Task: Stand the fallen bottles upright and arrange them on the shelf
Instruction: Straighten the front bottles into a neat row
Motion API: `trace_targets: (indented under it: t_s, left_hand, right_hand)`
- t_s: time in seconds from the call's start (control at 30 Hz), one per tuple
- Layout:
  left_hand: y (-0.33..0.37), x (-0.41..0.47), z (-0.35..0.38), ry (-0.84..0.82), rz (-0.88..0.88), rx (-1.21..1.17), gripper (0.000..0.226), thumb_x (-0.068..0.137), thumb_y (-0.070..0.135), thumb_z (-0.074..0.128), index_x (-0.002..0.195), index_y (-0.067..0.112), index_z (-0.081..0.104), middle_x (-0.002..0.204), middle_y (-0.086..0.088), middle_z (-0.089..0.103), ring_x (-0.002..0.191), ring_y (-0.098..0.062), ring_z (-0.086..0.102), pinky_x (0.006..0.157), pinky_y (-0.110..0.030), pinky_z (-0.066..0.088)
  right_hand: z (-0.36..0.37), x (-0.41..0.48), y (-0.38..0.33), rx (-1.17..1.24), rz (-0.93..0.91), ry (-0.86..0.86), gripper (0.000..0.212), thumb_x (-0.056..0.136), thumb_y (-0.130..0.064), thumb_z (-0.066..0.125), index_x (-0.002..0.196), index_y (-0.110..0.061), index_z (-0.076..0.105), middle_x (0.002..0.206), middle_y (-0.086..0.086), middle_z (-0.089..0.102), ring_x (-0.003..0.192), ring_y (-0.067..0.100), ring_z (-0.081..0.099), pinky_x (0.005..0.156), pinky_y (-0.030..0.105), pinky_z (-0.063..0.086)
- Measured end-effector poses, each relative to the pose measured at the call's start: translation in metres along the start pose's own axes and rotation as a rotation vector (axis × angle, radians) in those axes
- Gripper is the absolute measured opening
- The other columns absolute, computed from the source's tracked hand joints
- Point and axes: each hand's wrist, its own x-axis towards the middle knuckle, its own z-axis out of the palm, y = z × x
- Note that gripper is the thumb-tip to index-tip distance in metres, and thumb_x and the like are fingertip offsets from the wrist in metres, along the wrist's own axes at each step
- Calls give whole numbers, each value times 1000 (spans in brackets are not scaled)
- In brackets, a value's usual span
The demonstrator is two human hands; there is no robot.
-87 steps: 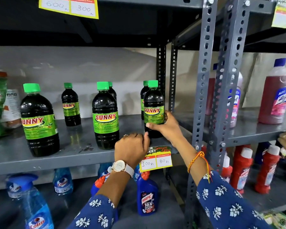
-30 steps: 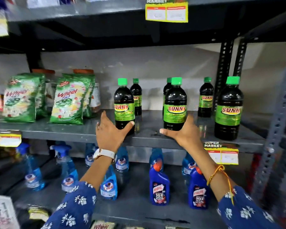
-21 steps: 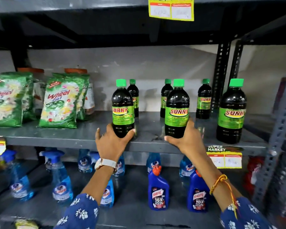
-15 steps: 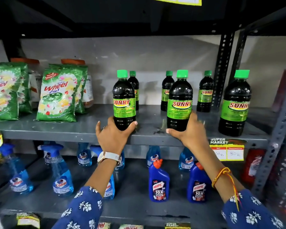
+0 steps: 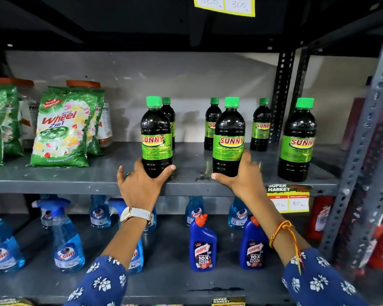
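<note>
"SUNNY" stands on the green labels of the dark bottles, "Wheel 2in1" on the green pouch, "Colin" on the blue spray bottles, "HARPIC 10X TOTAL CLEAN" on the dark blue bottles, and "SUPER MARKET" with "80" on the shelf-edge price tag.

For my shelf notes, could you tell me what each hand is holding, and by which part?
The left hand grips one Sunny bottle at its base; the right hand grips another Sunny bottle at its base. Both stand upright.
</note>
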Motion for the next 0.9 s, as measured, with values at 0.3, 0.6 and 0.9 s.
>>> trace_targets:
  t_s: [0.3, 0.6, 0.9]
  left_hand:
    - [67, -32, -3, 248, 212, -360, 99, 73, 64, 57, 139, -3, 27, 148, -22, 26, 138, -26, 21, 111, -42, 21]
    - [140, -57, 49, -42, 102, -144, 120, 60, 77, 59, 135, -11, 29, 116, -29, 60, 105, -36, 60, 109, -46, 19]
    - [139, -59, 65, 44, 128, -59, 86, 65, 69, 48, 114, -2, 51, 78, -18, 71, 80, -29, 68, 103, -43, 27]
  right_hand:
    - [-51, -27, 36, 91, -196, 542, 79, 68, -45, 75, 126, -1, 44, 121, 18, 49, 113, 24, 44, 96, 21, 35]
    - [-92, 1, 100, 60, 204, 255, 122, 54, -56, 82, 145, -7, 15, 148, 17, 30, 138, 33, 28, 110, 49, 28]
    - [-78, 6, 117, 77, 96, 321, 62, 55, -59, 73, 103, -22, 59, 94, -2, 71, 91, 23, 66, 91, 50, 47]
